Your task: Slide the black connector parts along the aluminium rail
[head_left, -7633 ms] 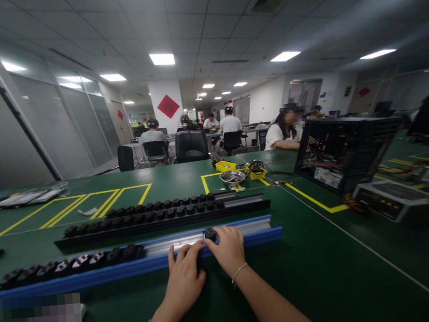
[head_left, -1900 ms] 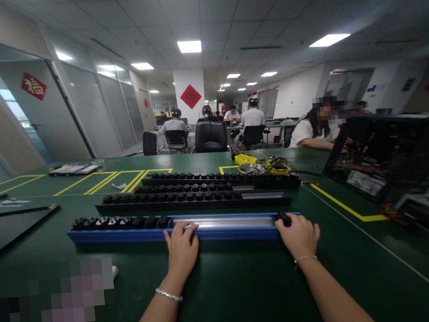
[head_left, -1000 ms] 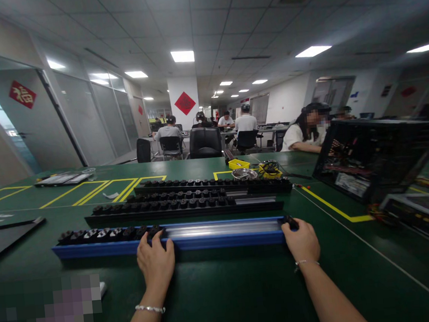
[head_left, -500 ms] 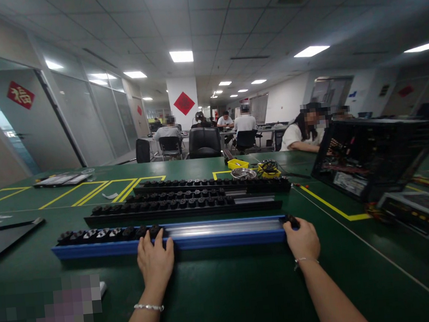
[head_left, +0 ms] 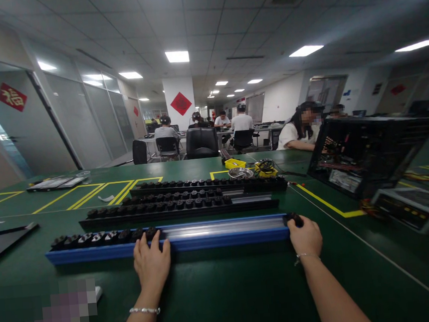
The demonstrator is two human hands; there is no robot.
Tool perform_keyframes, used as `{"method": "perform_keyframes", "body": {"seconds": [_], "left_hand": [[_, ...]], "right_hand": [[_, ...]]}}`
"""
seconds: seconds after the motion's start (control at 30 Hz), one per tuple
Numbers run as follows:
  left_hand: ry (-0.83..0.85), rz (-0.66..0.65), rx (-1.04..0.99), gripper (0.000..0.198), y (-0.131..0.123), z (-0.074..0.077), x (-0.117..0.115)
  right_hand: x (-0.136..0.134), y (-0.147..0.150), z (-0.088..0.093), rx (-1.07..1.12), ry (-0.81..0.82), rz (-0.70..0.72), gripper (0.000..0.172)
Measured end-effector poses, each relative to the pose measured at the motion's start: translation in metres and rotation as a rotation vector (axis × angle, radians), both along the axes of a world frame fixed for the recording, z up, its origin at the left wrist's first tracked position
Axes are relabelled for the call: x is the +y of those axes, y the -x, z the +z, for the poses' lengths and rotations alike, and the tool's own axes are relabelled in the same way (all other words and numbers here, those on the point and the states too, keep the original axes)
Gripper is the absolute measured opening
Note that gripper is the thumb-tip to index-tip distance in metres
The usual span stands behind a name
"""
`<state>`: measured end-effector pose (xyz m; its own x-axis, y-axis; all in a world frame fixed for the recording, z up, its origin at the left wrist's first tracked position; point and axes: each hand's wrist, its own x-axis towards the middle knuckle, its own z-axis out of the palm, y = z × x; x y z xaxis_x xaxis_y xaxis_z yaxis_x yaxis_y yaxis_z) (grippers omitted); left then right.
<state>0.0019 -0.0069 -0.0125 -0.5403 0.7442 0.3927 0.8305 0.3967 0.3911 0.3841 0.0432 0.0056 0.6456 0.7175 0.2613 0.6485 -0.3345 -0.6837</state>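
A long blue rail (head_left: 229, 239) with a silvery channel lies crosswise in front of me. Round-topped black blocks (head_left: 125, 236), several in a row, fill its left part, some with whitish tops. My left hand (head_left: 151, 261) rests on the rail's front wall with its fingers spread, the fingertips touching the last block of that row. At the right end, my right hand (head_left: 307, 237) pinches a small black block (head_left: 293, 219) between thumb and fingers. The block's lower side is hidden by the hand, so I cannot tell how it sits in the rail.
Behind stand black rails (head_left: 181, 214) carrying similar blocks. A metal dish (head_left: 240, 173) and yellow trays (head_left: 235, 163) lie farther back. On the right are an open computer case (head_left: 364, 155) and a power supply (head_left: 417, 211). A co-worker (head_left: 298, 128) sits beyond the case.
The view has shifted slightly, with the rail reaching a little farther left in the picture. Both hands keep their places on the rail, the right still pinching the block.
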Motion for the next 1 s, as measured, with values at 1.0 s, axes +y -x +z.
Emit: {"method": "perform_keyframes", "body": {"seconds": [1.0], "left_hand": [[-0.013,0.004,-0.013,0.045,0.002,0.001,0.002]], "right_hand": [[-0.004,-0.068,0.001,-0.341,-0.14,-0.058,0.044]]}}
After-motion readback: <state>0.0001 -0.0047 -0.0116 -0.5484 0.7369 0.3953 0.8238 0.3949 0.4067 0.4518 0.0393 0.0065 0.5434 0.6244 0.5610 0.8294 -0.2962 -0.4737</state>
